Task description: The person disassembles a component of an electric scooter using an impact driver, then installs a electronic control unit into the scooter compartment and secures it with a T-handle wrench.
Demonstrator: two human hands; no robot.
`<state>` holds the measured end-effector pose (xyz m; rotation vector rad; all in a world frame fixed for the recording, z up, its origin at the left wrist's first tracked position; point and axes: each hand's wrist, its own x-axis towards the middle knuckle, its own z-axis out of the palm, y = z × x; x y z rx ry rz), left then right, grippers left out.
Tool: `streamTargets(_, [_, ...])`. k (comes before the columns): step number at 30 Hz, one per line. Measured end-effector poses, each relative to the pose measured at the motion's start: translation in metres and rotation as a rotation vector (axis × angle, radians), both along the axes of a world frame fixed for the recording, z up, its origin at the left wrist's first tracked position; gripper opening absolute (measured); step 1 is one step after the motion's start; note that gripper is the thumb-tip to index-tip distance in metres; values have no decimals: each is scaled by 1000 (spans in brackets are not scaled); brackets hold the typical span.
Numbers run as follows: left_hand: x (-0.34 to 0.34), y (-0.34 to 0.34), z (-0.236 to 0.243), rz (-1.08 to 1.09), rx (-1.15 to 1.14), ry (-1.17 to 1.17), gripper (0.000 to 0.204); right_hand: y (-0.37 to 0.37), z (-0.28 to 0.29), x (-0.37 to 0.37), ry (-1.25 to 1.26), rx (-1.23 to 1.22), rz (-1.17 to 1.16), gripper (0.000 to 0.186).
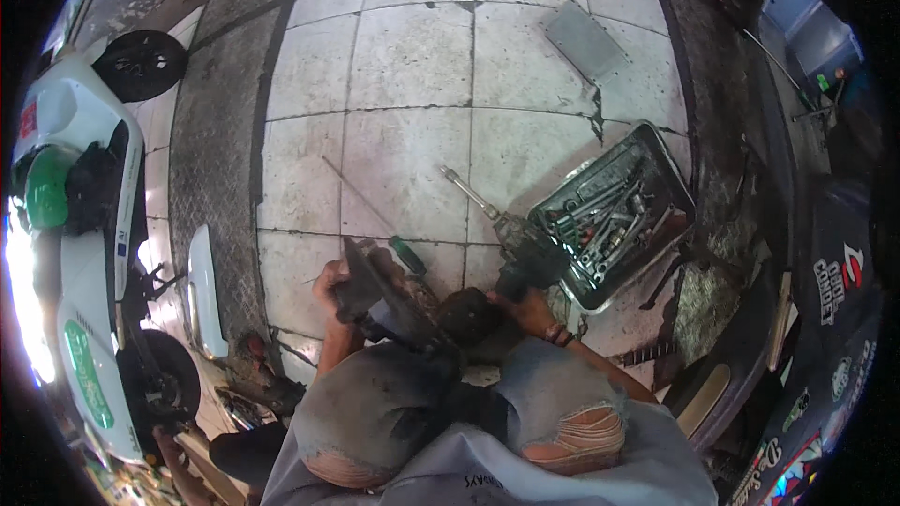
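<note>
At lower centre, the left hand [333, 289] has its fingers curled round a black angular part [373, 292]; the right hand [532, 312] grips a dark power tool [530, 248] with 1 long silver shaft [469, 191]. Beyond: a green-handled screwdriver [407, 256], then, centre right, a dark rectangular tray [656, 152] holding wrenches [609, 234].

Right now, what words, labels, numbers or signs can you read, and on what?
I won't copy wording or brands; lettering stands here:
Dark panel, right: large white lettering, largely legible; smaller logos below.
White motorcycle, left: green sticker, too blurred; blue sticker, too small.
Grey cloth, lap: dark letters, partly lost in folds.
</note>
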<state>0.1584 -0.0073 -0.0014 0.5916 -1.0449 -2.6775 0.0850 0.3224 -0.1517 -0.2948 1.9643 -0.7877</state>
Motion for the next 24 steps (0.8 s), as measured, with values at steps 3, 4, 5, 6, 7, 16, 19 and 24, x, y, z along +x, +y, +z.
streamTargets(3, [3, -1, -3, 11, 281, -76, 54, -12, -29, 16, -450, -677, -754, 74])
streamTargets(4, [1, 4, -8, 283, 195, -308, 48, -19, -20, 8, -461, -686, -725, 74])
streamTargets(5, [-20, 18, 25, 382, 151, -468, 43, -20, 3, -1, -739, -629, -879, 66])
streamTargets(6, [-1, -1, 10, 260, 200, -332, 42, -30, 19, -4, -1029, -565, -1006, 60])
streamTargets(7, [-20, -6, 24, 103, 264, -183, 42, -22, 5, -6, -1022, -570, -992, 60])
streamTargets(16, [-13, -3, 26, 349, 229, -361, 40, 0, 46, -34, -419, -628, -800, 33])
streamTargets(19, [-8, -4, 34, 346, 246, -459, 39, -12, 105, -60, -109, -526, -583, 33])
streamTargets(24, [0, -2, 22, 356, 256, -424, 41, 4, 151, -100, -31, -677, -467, 32])
